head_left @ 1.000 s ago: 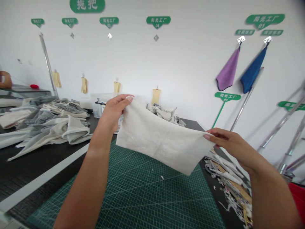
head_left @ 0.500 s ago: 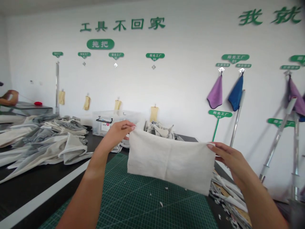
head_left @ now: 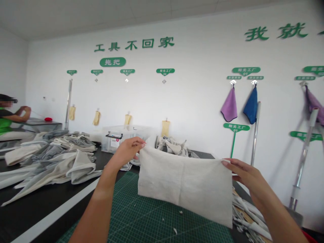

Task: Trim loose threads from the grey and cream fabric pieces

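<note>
I hold a rectangular off-white cloth piece (head_left: 184, 184) stretched in the air above a green cutting mat (head_left: 152, 224). My left hand (head_left: 126, 150) pinches its upper left corner. My right hand (head_left: 243, 175) pinches the upper right corner, fingers closed on the edge. The cloth hangs flat with a faint crease down its middle.
A heap of grey and cream fabric (head_left: 50, 158) lies on the dark table at left. A clear plastic box (head_left: 115, 138) and more scraps (head_left: 174, 146) sit behind. Cut strips (head_left: 248, 219) pile at the right edge. A person (head_left: 10, 116) sits far left. Cloths and poles hang along the wall.
The view has tilted upward, showing more wall and ceiling. Both hands keep their hold and have turned the cloth more upright and level.
</note>
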Available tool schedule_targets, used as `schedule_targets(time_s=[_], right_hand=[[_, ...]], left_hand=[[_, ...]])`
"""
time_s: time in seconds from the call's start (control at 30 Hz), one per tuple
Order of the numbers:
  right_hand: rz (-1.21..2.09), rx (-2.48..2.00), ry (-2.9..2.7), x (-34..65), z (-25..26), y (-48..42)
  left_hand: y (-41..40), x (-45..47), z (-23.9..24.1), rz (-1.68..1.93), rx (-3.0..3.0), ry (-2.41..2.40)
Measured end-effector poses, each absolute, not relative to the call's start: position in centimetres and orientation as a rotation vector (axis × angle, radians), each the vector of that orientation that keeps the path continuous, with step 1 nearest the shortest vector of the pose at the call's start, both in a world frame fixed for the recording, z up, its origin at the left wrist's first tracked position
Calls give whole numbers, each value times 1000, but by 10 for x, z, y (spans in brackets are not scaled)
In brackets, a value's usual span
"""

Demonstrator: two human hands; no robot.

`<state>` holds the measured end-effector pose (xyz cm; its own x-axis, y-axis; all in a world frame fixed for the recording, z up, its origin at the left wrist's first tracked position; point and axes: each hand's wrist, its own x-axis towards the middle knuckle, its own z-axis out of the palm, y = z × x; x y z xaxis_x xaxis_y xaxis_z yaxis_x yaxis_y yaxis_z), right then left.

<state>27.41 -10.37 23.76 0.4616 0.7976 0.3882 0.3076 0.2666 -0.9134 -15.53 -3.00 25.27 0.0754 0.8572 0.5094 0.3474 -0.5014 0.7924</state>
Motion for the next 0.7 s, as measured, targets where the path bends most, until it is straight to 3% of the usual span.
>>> schedule_targets(time_s=[0.37, 0.7], right_hand=[[578, -1296, -1242, 257, 246, -115], [817, -1170, -1763, 192, 255, -144]], left_hand=[[-50, -133, 259, 1296, 1915, 1047], [-105, -41, 255, 925, 2338, 428]])
